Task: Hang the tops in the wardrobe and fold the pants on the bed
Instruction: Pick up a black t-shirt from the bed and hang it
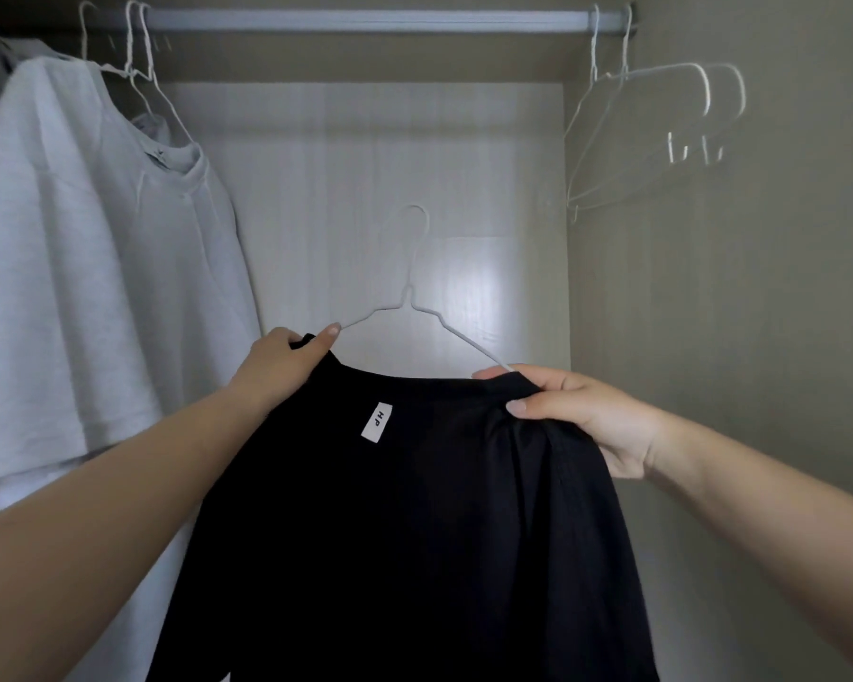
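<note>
On the far left, a pale grey cotton T-shirt (85,268) hangs on a white wire hanger from the white metal wardrobe rail (365,20). Next, the left hand (279,366) grips the left shoulder of a black top with a small white label (390,534). A thin white wire hanger (411,292) sits inside this top, its hook free below the rail. The right hand (582,415) pinches the right shoulder of the top. Further right, two empty white wire hangers (661,135) hang on the rail, near the beige side wall (784,238).
</note>
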